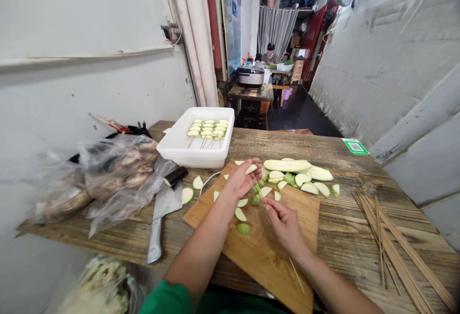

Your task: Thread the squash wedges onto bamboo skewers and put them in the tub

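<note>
My left hand (244,180) is raised over the wooden cutting board (276,256), its fingers curled around a pale, green-skinned vegetable slice (251,168) that looks like zucchini. Pinched in my right hand (283,223) is a thin bamboo skewer (260,190). Its upper end reaches the slice at my left fingers; whether the tip has pierced it, I cannot tell. Half-round pieces (240,214) lie scattered on the board below. Beyond my hands, longer cut lengths (287,165) rest with more slices at the board's far edge.
Left of the board stand a white plastic tub (194,153) with skewered slices (207,129), a cleaver (161,218), a dark cylinder (176,176) and plastic bags (122,165). Loose bamboo skewers (395,247) lie right. Another person (270,55) sits far back, behind a cooker (250,76).
</note>
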Demonstrator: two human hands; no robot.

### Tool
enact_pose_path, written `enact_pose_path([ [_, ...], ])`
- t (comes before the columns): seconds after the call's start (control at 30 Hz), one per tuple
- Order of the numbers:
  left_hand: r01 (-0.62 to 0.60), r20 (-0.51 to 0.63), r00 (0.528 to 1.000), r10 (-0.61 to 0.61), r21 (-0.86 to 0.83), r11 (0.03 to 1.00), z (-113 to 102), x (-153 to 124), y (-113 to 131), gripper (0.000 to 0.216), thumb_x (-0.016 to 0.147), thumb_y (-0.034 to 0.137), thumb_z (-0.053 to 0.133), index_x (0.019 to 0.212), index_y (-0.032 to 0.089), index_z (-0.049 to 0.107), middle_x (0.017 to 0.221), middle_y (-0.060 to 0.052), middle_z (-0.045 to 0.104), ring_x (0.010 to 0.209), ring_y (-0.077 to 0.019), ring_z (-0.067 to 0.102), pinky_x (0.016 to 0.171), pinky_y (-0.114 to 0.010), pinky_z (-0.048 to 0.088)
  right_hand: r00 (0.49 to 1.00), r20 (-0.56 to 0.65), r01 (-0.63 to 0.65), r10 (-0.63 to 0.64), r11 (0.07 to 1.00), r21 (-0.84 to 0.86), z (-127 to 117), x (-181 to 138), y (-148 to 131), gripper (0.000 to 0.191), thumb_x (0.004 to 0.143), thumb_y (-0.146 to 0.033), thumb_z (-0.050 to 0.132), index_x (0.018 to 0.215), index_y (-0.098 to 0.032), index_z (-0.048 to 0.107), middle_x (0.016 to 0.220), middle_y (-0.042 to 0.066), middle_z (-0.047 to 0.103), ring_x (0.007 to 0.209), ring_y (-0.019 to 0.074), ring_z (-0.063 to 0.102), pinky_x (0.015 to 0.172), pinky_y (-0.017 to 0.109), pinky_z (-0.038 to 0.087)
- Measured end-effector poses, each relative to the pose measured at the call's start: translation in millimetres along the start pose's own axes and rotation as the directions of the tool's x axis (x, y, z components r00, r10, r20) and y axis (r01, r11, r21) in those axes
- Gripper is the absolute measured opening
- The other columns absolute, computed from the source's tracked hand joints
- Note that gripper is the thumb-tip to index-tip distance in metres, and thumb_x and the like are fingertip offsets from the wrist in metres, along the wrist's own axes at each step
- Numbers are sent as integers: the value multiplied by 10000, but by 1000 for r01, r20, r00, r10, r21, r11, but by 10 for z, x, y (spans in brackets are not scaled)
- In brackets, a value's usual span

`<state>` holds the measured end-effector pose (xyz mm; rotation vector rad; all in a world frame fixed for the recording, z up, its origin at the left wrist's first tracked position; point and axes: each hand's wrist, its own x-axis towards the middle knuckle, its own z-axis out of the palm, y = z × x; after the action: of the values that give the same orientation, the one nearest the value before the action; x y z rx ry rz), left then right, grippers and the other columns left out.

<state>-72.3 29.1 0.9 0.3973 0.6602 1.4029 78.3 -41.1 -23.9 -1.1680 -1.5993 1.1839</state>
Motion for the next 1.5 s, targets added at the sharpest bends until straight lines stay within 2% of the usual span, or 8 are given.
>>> enact_pose_path([
  [0.27,-8,15,1000,8,11,1000,-6,14,-16,235,815,301,484,859,95,590,716,-79,585,609,-117,577,585,-246,486,1000,18,-13,12,998,57,9,1,51,345,790,-355,468,1002,-142,638,456,-50,431,393,77,296,378,192,228],
  [0.5,-63,6,998,62,84,994,20,6,-44,295,815,360,469,820,87,582,706,-85,592,597,-124,579,580,-256,480,1000,25,-2,0,998,56,10,-7,23,351,803,-360,450,989,-126,632,473,-37,453,412,87,330,395,196,262],
  [0.7,-121,13,993,120,151,981,76,-42,-64,249,794,328,511,821,89,576,682,-77,593,552,-109,558,552,-246,460,999,26,21,-22,998,53,19,-22,40,346,811,-362,441,982,-132,635,462,-42,443,415,89,355,398,191,288],
  [1.0,-105,72,993,95,157,982,68,-34,-137,185,775,274,541,851,106,558,691,-58,585,573,-102,557,570,-237,455,997,-21,77,-76,996,47,64,-27,103,320,819,-366,431,931,-148,637,466,-37,433,443,101,394,398,188,310],
  [1.23,-77,101,993,62,156,985,75,-38,-155,178,766,268,563,847,110,550,715,-58,600,585,-102,572,570,-231,469,999,10,29,-30,997,66,73,-41,90,346,831,-374,404,978,-136,607,460,-60,353,419,96,323,417,202,278],
  [1.33,-7,57,998,3,73,997,84,-33,-130,161,760,256,575,806,105,539,799,-103,628,674,-133,610,633,-260,500,1000,19,12,-14,996,93,68,-31,86,350,829,-375,407,996,-131,595,457,-71,301,408,90,278,403,200,239],
  [1.43,83,-12,996,-85,-115,990,114,-33,-128,193,774,280,558,765,89,531,884,-150,628,807,-170,622,698,-260,513,1000,26,-2,-1,989,145,66,-17,85,354,830,-381,405,1003,-126,579,466,-79,269,403,82,248,392,196,203],
  [1.5,93,-18,995,-99,-203,975,146,-44,-157,190,784,271,546,804,83,543,900,-144,627,858,-177,617,727,-256,515,1000,30,-15,10,983,183,69,-13,85,359,834,-388,398,1007,-121,565,468,-85,257,399,76,236,388,191,187],
])
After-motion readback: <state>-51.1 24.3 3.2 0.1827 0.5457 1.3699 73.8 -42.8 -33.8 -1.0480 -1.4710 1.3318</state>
